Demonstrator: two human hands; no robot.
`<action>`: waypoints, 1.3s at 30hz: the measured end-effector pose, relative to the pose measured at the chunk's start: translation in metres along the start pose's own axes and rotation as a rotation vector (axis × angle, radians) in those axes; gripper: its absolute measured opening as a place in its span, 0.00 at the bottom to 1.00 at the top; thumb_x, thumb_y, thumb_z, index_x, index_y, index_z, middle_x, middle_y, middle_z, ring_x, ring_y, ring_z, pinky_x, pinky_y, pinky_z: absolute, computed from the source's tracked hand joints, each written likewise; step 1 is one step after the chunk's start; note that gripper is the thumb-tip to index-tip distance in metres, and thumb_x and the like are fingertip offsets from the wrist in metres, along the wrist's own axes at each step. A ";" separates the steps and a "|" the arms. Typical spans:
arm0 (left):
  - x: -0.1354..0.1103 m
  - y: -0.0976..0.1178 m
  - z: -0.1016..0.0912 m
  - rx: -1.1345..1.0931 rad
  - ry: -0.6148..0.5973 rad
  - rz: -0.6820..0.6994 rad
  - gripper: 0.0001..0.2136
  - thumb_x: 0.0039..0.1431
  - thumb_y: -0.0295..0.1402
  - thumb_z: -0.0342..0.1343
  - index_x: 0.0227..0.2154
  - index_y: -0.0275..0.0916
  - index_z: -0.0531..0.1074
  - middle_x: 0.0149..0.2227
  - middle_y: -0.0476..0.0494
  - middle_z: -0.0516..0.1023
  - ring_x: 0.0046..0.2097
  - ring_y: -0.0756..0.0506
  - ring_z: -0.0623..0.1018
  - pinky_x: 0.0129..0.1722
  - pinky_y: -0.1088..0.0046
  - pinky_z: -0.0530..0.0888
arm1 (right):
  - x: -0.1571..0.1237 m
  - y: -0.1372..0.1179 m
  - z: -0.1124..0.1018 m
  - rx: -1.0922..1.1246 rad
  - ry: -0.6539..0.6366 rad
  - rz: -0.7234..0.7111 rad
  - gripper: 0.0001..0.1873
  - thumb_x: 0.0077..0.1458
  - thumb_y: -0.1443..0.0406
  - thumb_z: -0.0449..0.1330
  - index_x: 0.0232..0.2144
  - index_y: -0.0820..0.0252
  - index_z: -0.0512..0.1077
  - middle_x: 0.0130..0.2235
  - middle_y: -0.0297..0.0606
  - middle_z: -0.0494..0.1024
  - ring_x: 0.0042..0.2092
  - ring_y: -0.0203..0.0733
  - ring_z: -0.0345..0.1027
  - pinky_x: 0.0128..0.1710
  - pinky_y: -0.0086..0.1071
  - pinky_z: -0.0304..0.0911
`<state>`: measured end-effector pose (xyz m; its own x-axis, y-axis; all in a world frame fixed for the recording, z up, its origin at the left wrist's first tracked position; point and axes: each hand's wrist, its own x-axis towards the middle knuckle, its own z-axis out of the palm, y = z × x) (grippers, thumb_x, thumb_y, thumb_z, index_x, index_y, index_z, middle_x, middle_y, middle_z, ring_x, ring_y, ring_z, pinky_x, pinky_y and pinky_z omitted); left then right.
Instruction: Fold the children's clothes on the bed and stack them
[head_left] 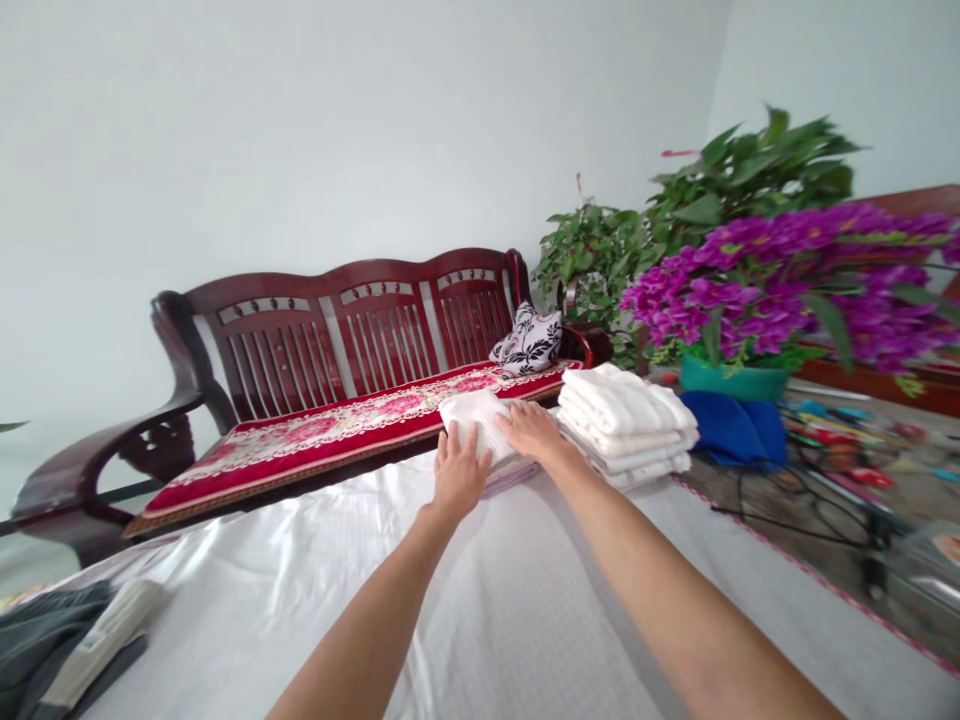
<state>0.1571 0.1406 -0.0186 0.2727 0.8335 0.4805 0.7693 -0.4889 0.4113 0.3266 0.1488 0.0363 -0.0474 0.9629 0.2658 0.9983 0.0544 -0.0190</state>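
Note:
A folded white cloth (484, 412) tops a small stack on the white sheet in front of me. My left hand (459, 470) lies against its near left side, fingers spread. On the cloth's right part rests my right hand (531, 430), with its fingers stretched out over the surface. Beneath shows the edge of a pale purple folded cloth (510, 480). Just right of my right hand stands a taller stack of folded white cloths (626, 420). Neither hand grips anything.
A white sheet (300, 600) covers the surface. Beyond it stands a dark wooden bench (375, 320) with a red floral cover (300, 440) and a patterned pillow (532, 342). Purple flowers (750, 280), a blue cloth item (739, 428) and cables sit right. Dark clothing (45, 640) lies left.

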 end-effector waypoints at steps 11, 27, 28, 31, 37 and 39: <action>-0.034 -0.044 -0.048 -0.239 0.051 0.002 0.26 0.66 0.40 0.46 0.65 0.35 0.59 0.66 0.30 0.62 0.69 0.38 0.61 0.67 0.54 0.59 | -0.007 -0.023 -0.014 0.147 0.207 -0.089 0.29 0.69 0.54 0.40 0.67 0.57 0.57 0.69 0.42 0.58 0.69 0.49 0.47 0.66 0.46 0.45; -0.283 -0.169 -0.183 0.212 -0.070 -0.147 0.22 0.63 0.40 0.50 0.59 0.49 0.71 0.62 0.45 0.71 0.65 0.36 0.67 0.63 0.53 0.69 | -0.055 -0.084 -0.023 0.131 0.252 -0.075 0.23 0.69 0.60 0.44 0.57 0.61 0.69 0.64 0.47 0.66 0.67 0.51 0.53 0.66 0.49 0.48; -0.291 -0.168 -0.187 0.239 -0.079 -0.145 0.22 0.64 0.40 0.50 0.59 0.48 0.71 0.63 0.45 0.71 0.65 0.36 0.67 0.63 0.53 0.69 | -0.068 -0.099 -0.018 0.166 0.280 -0.105 0.22 0.68 0.61 0.45 0.57 0.60 0.70 0.63 0.46 0.68 0.66 0.50 0.56 0.65 0.46 0.50; -0.303 -0.156 -0.200 0.277 -0.133 -0.144 0.22 0.65 0.38 0.49 0.60 0.46 0.71 0.65 0.44 0.68 0.66 0.37 0.66 0.64 0.53 0.66 | -0.113 -0.143 0.004 0.256 0.147 -0.215 0.22 0.67 0.62 0.47 0.57 0.62 0.70 0.62 0.48 0.70 0.64 0.49 0.59 0.65 0.43 0.54; -0.310 -0.128 -0.228 0.242 -0.208 -0.183 0.23 0.64 0.34 0.50 0.61 0.45 0.68 0.66 0.42 0.66 0.67 0.38 0.64 0.66 0.53 0.62 | -0.194 -0.197 0.043 0.228 -0.087 -0.240 0.25 0.64 0.61 0.48 0.59 0.58 0.69 0.64 0.46 0.68 0.67 0.53 0.56 0.65 0.49 0.54; -0.315 -0.127 -0.235 0.209 -0.204 -0.190 0.23 0.63 0.33 0.51 0.61 0.44 0.69 0.65 0.41 0.67 0.67 0.38 0.65 0.66 0.53 0.61 | -0.210 -0.203 0.046 0.242 -0.059 -0.261 0.25 0.63 0.61 0.49 0.60 0.57 0.69 0.65 0.45 0.66 0.67 0.53 0.56 0.66 0.50 0.52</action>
<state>-0.1621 -0.1204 -0.0405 0.2070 0.9492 0.2368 0.9136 -0.2742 0.3004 0.1320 -0.0525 -0.0602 -0.3085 0.9215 0.2360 0.9161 0.3546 -0.1870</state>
